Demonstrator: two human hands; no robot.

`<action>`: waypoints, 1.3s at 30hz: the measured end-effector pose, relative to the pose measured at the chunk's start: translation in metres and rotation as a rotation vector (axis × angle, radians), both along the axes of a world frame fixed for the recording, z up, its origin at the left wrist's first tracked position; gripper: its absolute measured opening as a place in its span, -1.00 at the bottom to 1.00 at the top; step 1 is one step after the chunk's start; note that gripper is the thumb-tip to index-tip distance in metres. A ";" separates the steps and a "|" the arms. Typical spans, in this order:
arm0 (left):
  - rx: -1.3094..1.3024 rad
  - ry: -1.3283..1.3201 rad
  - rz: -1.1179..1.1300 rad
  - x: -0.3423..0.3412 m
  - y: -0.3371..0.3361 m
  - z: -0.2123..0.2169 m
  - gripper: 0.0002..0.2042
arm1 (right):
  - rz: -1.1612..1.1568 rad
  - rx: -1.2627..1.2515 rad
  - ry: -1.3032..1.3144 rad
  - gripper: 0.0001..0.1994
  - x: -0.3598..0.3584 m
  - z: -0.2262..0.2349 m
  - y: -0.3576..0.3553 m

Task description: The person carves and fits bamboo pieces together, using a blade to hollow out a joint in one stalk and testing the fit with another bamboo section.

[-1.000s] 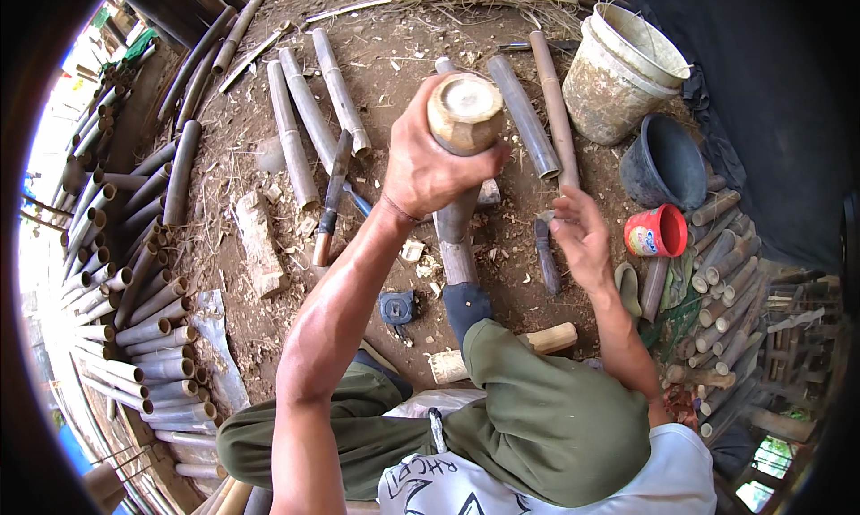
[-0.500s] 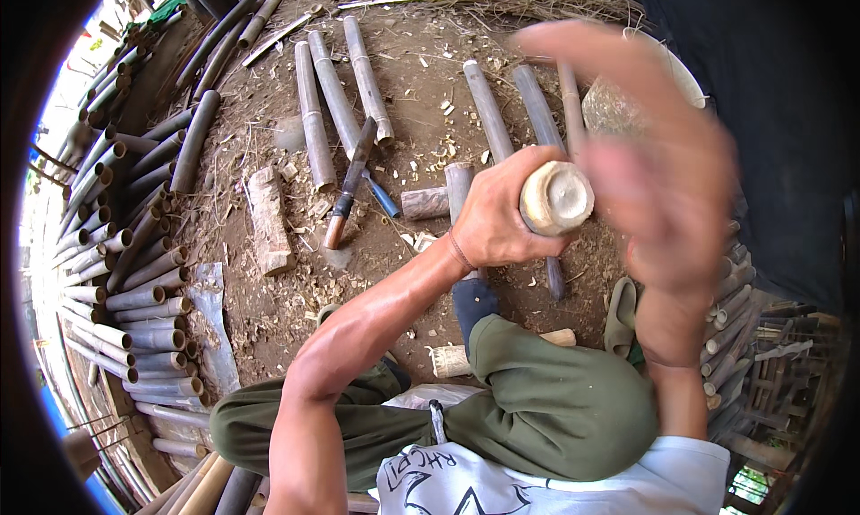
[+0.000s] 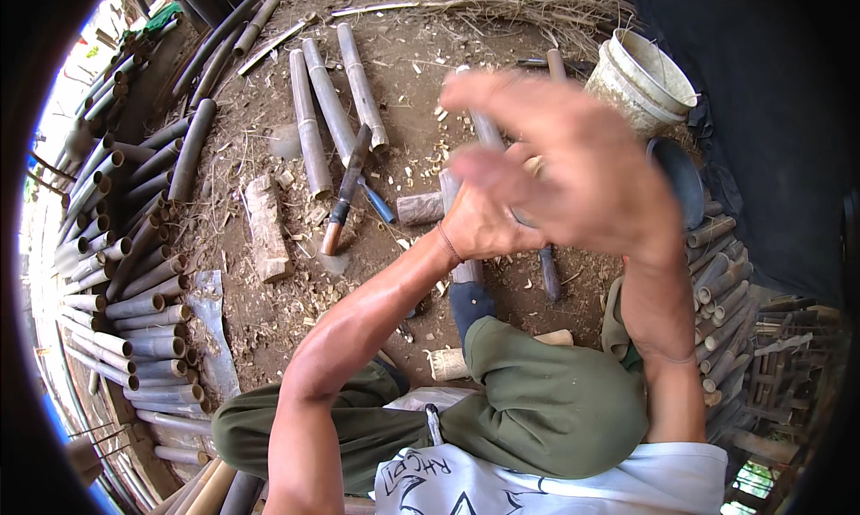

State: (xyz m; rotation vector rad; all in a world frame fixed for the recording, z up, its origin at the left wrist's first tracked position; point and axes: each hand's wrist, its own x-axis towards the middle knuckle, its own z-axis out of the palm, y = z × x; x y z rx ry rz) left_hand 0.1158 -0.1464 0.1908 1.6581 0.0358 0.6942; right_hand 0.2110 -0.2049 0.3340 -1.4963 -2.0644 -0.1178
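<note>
My left hand (image 3: 484, 224) is wrapped round a round, pale-ended piece (image 3: 535, 165), perhaps bamboo, held above the ground between my knees. My right hand (image 3: 587, 179), smeared by motion, has its thumb and fingers spread, with nothing visible in it. It passes over the piece and hides most of its end; contact cannot be told. Beyond my left forearm lie a machete (image 3: 351, 184) with a wooden handle and a blue-handled tool (image 3: 377, 200). A short log (image 3: 421, 209) rests near my left wrist, beside a dark bamboo tube (image 3: 451, 193).
Three bamboo tubes (image 3: 309, 125) lie on the dirt ahead, among pale chips. A rough wood block (image 3: 267, 228) is at left, near stacked bamboo (image 3: 161, 313). At far right stands a white bucket (image 3: 636, 85); more bamboo (image 3: 721, 282) is piled below it. A dark handle (image 3: 550, 275) lies past my knee.
My right hand has swept left across the top of the held piece, covering its pale end. The bucket has come into fuller view. My left hand keeps its grip.
</note>
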 end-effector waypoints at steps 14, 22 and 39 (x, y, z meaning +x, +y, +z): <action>0.291 0.053 0.339 -0.050 -0.005 0.024 -0.29 | -0.625 -0.042 0.846 -0.64 0.167 -0.172 -0.066; 0.356 0.853 0.370 -0.048 0.122 -0.044 -0.50 | -1.015 -1.150 0.316 -0.27 0.149 -0.357 -0.133; -0.790 0.941 -0.239 -0.040 -0.039 -0.139 -0.17 | -0.585 -1.018 0.810 -0.52 0.122 -0.267 -0.105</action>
